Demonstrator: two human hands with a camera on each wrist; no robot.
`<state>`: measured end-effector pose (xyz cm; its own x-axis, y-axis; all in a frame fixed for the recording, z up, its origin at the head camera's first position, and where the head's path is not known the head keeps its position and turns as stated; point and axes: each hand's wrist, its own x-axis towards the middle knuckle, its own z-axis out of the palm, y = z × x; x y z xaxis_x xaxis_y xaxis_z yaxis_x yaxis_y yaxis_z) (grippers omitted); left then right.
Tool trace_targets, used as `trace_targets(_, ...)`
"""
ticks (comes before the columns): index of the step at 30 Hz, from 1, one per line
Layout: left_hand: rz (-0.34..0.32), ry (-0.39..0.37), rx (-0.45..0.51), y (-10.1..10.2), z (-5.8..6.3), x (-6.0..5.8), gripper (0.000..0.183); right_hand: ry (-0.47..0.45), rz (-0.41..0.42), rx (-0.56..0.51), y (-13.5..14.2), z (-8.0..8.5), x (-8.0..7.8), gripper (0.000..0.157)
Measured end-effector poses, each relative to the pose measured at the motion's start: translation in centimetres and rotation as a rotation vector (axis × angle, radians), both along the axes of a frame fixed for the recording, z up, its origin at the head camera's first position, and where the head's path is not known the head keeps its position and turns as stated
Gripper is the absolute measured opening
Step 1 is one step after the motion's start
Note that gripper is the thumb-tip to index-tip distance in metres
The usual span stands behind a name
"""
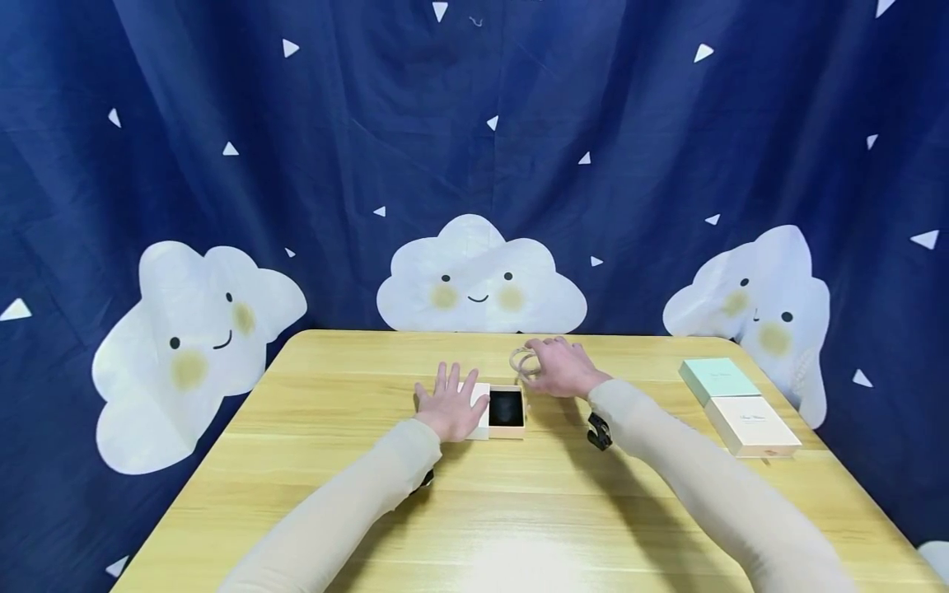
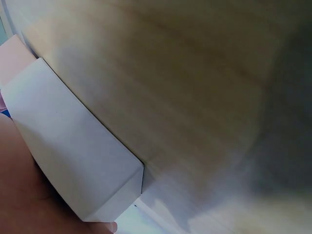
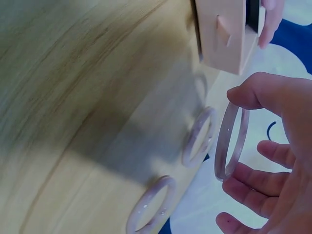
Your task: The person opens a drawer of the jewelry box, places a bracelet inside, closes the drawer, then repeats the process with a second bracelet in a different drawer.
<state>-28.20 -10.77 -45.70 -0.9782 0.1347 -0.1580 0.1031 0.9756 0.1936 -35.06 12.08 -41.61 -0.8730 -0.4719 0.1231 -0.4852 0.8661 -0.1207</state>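
Observation:
My left hand point(image 1: 451, 409) rests with fingers spread on the white sleeve point(image 2: 73, 131) of a small gift box on the table. From the sleeve's right side a pale pink drawer point(image 1: 507, 435) is pulled out, showing its black lining point(image 1: 507, 407). Just right of the drawer, my right hand point(image 1: 567, 368) pinches a pale, translucent bangle point(image 3: 224, 141) between thumb and fingers, held above the tabletop. Two similar bangles lie on the wood in the right wrist view, one near bangle point(image 3: 141, 208) and one farther bangle point(image 3: 191, 139). A small pull tab point(image 3: 223, 30) sticks out from the drawer's front.
Toward the table's right edge lie a mint green box point(image 1: 719, 377) and a pale pink box point(image 1: 752, 422), touching each other. The light wooden table point(image 1: 334, 478) ends at a dark blue curtain point(image 1: 474, 148) with cloud faces.

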Motion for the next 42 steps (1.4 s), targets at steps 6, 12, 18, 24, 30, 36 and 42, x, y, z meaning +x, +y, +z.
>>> trace_targets(6, 0.003, -0.002, -0.003, -0.1, -0.6, -0.3, 0.068, 0.012, 0.036, 0.01, -0.4, 1.0, 0.9, 0.066)
trace_targets(12, 0.001, 0.004, -0.008, -0.2, -0.7, -0.5, 0.069, -0.003, 0.068, 0.03, -0.6, 1.9, 1.7, 0.069)
trace_targets(18, -0.005, 0.007, -0.016, -0.3, -0.7, -0.5, 0.069, -0.027, 0.08, 0.057, -0.9, 2.2, 2.3, 0.073)
trace_targets(24, -0.003, 0.008, -0.013, -0.2, -0.6, -0.4, 0.069, -0.059, 0.084, 0.101, -1.4, 2.4, 2.9, 0.087)
trace_targets(30, -0.001, 0.013, 0.005, -0.2, -0.6, -0.3, 0.069, -0.066, 0.097, 0.141, -1.9, 2.4, 3.4, 0.085)
trace_targets(36, -0.008, 0.021, 0.008, -0.2, -0.6, -0.3, 0.069, -0.082, 0.109, 0.168, -2.3, 2.7, 3.9, 0.083)
trace_targets(42, -0.008, 0.025, 0.006, -0.1, -0.8, -0.5, 0.069, -0.095, 0.12, 0.202, -3.0, 2.9, 4.2, 0.087)
